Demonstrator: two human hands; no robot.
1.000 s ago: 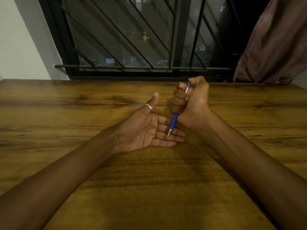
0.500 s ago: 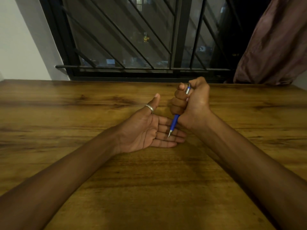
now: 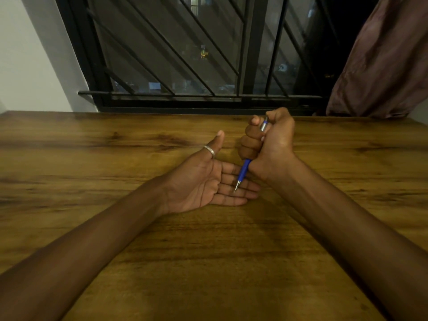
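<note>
A blue pen (image 3: 243, 173) with a silver top and a metal tip sticks out of my right hand (image 3: 269, 144), which grips it in a fist with the tip pointing down. The thumb presses on the pen's upper end. My left hand (image 3: 206, 184) lies palm up on the wooden table (image 3: 115, 158), fingers straight and thumb raised, a silver ring on the thumb. The pen's tip hangs just over the left hand's fingers; whether it touches them I cannot tell.
Behind the table's far edge is a dark window with black metal bars (image 3: 190, 54). A brown curtain (image 3: 389, 61) hangs at the back right, and a white wall (image 3: 27, 54) stands at the back left.
</note>
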